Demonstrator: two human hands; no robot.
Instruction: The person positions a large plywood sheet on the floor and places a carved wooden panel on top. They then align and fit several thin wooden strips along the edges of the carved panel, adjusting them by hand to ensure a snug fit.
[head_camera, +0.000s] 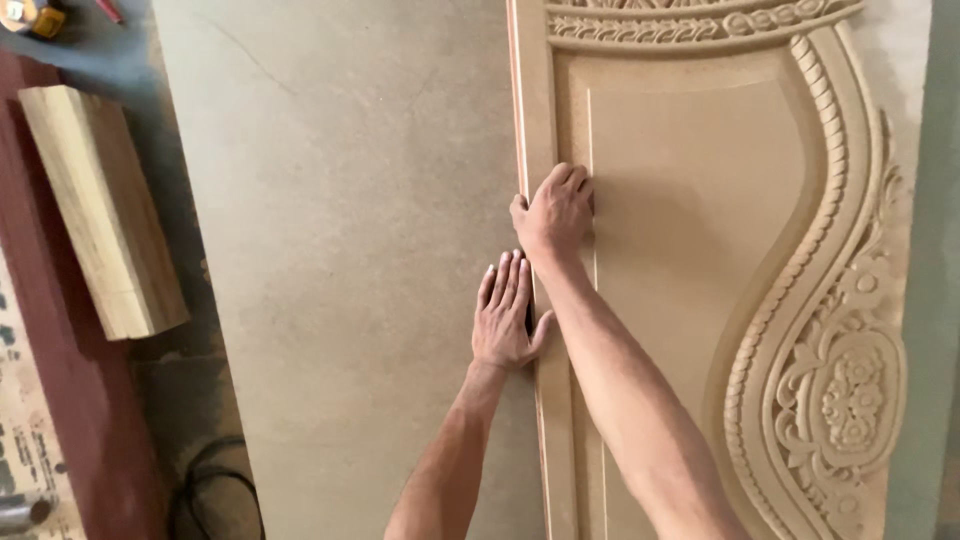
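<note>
The left hand is lying flat, its grip wide and holding nothing, on the plain board right against the left edge of the carved panel. The right hand is pressing on that edge, fingers curled, apparently holding nothing, though its palm is hidden. A wooden block is lying well apart at the left.

You've got two hands: left hand, right hand. One carved panel. One plain board under it. One wooden block off the board's left edge. One black cable, one yellow tape measure.
</note>
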